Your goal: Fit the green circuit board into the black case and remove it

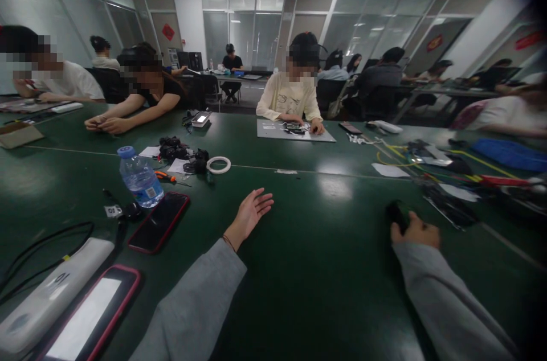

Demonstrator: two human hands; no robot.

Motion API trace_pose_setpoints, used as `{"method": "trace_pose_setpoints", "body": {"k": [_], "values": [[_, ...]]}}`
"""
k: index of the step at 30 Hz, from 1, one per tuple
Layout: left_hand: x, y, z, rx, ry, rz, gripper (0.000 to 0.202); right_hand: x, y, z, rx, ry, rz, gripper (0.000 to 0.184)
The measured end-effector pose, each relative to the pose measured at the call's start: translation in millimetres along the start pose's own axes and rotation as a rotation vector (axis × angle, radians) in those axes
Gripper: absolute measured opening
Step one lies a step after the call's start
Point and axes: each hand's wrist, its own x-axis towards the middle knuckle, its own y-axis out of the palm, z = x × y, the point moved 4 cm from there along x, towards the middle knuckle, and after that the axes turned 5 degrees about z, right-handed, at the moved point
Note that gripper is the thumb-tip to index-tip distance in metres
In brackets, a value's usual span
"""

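My left hand (250, 214) is over the middle of the green table (307, 270), fingers stretched out and palm partly showing, with nothing in it. To its left lie a dark phone (160, 223) with a red edge and an orange-handled screwdriver (168, 177). On the right, my right hand (416, 232) is closed around a small black object (398, 214). Blur and the fingers hide what kind of object that is. Just beyond this hand are a dark flat packet (450, 206) and loose cables.
A water bottle (140, 177) stands upright at left. Nearer lie a white power bank (55, 292) and a second phone (92, 315). A white ring (219, 165) rests beside black cables (173, 149). Across the table, a person (288, 93) handles parts on a grey board (273, 130).
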Motion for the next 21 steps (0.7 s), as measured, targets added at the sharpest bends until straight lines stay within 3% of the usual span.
{"method": "trace_pose_setpoints", "body": {"k": [3,6,9,11,13,18,21], "values": [[2.9,-6.2,-9.8,0.164,0.161,-0.064,0.034,-19.8,5.8,107.1,0.154,-0.265,0.142,0.061],[5.6,-14.4,-19.4,0.349,0.254,-0.127,0.031,-49.8,-10.1,213.0,0.443,-0.600,0.309,0.049],[8.1,-17.5,-23.3,0.509,0.285,-0.120,0.033,-79.1,-33.6,283.7,0.501,-0.799,0.417,0.046],[8.2,-15.4,-23.3,0.616,0.310,-0.094,0.035,-92.4,-45.7,307.5,0.476,-0.850,0.435,0.047],[7.2,-11.0,-22.3,0.723,0.326,-0.067,0.035,-98.8,-52.0,316.5,0.454,-0.853,0.428,0.048],[4.6,-3.9,-21.8,0.851,0.312,-0.064,0.036,-94.8,-49.5,311.1,0.548,-0.757,0.410,0.051],[4.3,-2.7,-22.8,0.858,0.290,-0.024,0.036,-93.8,-47.8,311.7,0.636,-0.794,0.469,0.059]]}}
